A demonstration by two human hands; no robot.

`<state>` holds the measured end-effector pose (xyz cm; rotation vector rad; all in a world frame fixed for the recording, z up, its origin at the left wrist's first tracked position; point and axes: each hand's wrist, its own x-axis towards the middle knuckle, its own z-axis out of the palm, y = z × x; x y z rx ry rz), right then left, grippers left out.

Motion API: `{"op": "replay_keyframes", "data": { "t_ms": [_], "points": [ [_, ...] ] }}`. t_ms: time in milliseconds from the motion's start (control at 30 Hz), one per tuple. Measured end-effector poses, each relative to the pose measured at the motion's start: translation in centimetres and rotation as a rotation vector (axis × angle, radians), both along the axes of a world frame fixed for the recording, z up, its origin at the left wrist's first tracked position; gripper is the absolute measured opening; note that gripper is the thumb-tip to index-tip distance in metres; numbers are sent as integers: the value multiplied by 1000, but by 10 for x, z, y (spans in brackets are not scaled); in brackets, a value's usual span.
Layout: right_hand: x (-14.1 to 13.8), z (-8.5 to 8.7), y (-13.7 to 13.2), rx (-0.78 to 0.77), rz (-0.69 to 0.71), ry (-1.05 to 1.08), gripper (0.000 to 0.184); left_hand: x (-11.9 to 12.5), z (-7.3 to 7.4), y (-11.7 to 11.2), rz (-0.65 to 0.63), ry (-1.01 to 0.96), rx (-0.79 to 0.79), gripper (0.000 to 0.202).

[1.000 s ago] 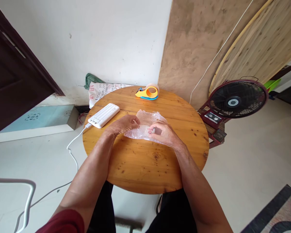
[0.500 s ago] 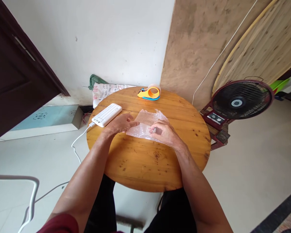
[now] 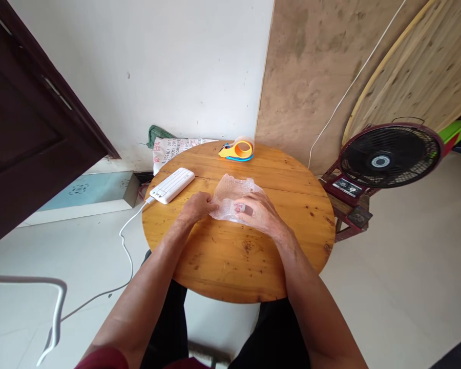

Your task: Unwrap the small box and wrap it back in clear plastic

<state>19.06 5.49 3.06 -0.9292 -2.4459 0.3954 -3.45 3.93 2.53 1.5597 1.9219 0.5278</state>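
Note:
A sheet of clear bubble wrap point(image 3: 234, 185) lies on the round wooden table in front of me. My left hand point(image 3: 197, 207) is closed at its left edge, with thumb and fingertips pinching the wrap. My right hand point(image 3: 260, 211) curls over the right part of the sheet. Its fingers are closed on a small whitish object with reddish marks point(image 3: 238, 207), which rests on the wrap; its kind is too small to tell. Part of the sheet is hidden under the right hand.
On the wooden table point(image 3: 223, 266), a white power bank point(image 3: 172, 185) with a cable point(image 3: 128, 251) lies at the left. A yellow and blue tape dispenser point(image 3: 237, 149) stands at the back. Right of the table is a dark fan point(image 3: 392, 156); a printed sack point(image 3: 176, 148) is behind.
My left hand has gone from spread fingers to a pinch at the wrap's left edge. The right hand stays at the small object. The view has shifted slightly.

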Motion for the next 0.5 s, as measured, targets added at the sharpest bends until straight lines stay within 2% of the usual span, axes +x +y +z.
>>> {"op": "replay_keyframes", "data": {
  "t_ms": [133, 500],
  "points": [
    [0, 4, -8, 97, 12, -132, 34, 7, 5, -5, 50, -58, 18, 22],
    [-3, 8, -14, 127, -20, -239, 31, 32, 13, -1, 66, -457, -37, 13]
  ]
}}
